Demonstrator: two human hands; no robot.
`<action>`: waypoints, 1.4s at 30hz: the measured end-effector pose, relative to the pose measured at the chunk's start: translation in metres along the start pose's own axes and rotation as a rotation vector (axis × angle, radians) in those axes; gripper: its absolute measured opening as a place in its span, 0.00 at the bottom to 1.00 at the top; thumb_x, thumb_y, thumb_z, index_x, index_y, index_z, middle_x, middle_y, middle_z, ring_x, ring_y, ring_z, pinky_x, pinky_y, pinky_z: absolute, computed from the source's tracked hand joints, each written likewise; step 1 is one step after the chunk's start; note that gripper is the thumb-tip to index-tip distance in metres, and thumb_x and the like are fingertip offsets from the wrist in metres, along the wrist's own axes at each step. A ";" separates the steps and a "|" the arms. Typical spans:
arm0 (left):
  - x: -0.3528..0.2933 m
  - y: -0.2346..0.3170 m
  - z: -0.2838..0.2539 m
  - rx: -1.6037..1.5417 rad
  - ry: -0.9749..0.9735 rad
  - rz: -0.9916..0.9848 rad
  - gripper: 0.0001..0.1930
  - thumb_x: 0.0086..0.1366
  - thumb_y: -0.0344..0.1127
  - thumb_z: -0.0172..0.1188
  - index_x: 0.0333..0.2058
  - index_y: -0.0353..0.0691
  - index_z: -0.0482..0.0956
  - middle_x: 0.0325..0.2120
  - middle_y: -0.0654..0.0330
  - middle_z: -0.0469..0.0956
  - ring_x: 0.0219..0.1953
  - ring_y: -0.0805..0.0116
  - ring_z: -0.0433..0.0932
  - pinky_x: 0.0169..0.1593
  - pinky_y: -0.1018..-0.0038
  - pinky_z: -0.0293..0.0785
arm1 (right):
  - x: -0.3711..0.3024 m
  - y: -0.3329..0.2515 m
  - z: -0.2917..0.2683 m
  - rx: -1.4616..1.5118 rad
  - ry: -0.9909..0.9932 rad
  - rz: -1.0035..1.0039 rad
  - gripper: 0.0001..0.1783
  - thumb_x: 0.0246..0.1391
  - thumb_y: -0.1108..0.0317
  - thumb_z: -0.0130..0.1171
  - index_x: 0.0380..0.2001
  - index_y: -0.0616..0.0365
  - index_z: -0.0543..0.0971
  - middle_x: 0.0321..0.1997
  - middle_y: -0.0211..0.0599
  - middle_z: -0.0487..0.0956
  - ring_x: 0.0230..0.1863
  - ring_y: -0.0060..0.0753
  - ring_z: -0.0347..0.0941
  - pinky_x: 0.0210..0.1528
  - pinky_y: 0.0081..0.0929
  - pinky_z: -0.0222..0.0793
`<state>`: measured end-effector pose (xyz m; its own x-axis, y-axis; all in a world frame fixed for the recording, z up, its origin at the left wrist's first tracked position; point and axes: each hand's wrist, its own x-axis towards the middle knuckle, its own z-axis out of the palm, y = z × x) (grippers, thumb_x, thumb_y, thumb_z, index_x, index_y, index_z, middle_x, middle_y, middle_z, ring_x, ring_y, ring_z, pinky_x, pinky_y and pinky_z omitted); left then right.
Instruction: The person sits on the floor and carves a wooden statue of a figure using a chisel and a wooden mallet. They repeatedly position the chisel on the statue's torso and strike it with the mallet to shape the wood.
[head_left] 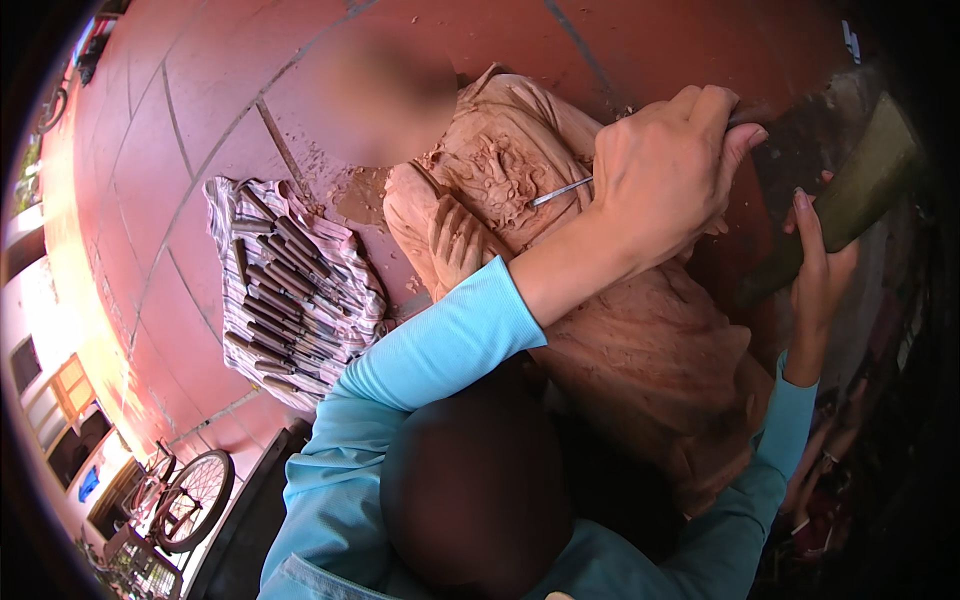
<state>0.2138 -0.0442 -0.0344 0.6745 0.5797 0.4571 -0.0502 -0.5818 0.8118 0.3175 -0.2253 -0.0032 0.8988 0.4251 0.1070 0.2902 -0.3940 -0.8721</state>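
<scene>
A tan clay sculpture [640, 350] of a draped figure lies on the red floor, with one clay hand modelled on its front. My left hand [670, 170], in a light blue sleeve, reaches across it and grips a thin metal modelling tool [560, 190]. The tool's tip touches the rough carved patch on the figure's chest. My right hand [820, 265] is at the right with fingers stretched upward, flat against the edge of a dark greenish board [860, 190] behind the sculpture. A dark blurred rounded shape [470, 490] hides the sculpture's lower part.
A striped cloth [225, 200] left of the sculpture carries several wooden-handled sculpting tools [285, 290]. Clay crumbs [320, 165] lie scattered on the red tiled floor [200, 90]. A bicycle [190, 500] stands at the lower left, beside a building.
</scene>
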 end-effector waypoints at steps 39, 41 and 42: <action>-0.006 -0.002 -0.001 0.064 -0.037 0.143 0.13 0.65 0.43 0.60 0.40 0.41 0.78 0.25 0.61 0.77 0.24 0.60 0.79 0.22 0.68 0.71 | 0.000 -0.006 0.001 -0.174 -0.100 0.134 0.22 0.55 0.69 0.66 0.51 0.64 0.74 0.32 0.29 0.77 0.29 0.16 0.69 0.31 0.16 0.66; -0.007 -0.002 -0.003 0.059 -0.035 0.139 0.13 0.64 0.43 0.61 0.41 0.41 0.78 0.25 0.61 0.77 0.24 0.60 0.79 0.22 0.68 0.71 | 0.001 -0.004 -0.001 -0.179 -0.110 0.146 0.22 0.55 0.70 0.66 0.52 0.65 0.74 0.33 0.30 0.77 0.30 0.16 0.70 0.33 0.17 0.66; -0.006 -0.004 -0.003 0.062 -0.017 0.136 0.12 0.64 0.42 0.61 0.41 0.42 0.78 0.25 0.61 0.77 0.25 0.59 0.79 0.23 0.68 0.71 | 0.003 -0.005 -0.002 -0.187 -0.111 0.146 0.20 0.55 0.70 0.66 0.49 0.65 0.74 0.33 0.32 0.78 0.32 0.18 0.72 0.34 0.19 0.69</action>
<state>0.2073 -0.0440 -0.0390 0.6768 0.4840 0.5546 -0.0965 -0.6885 0.7187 0.3190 -0.2238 0.0018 0.8972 0.4350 -0.0757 0.2245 -0.5970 -0.7702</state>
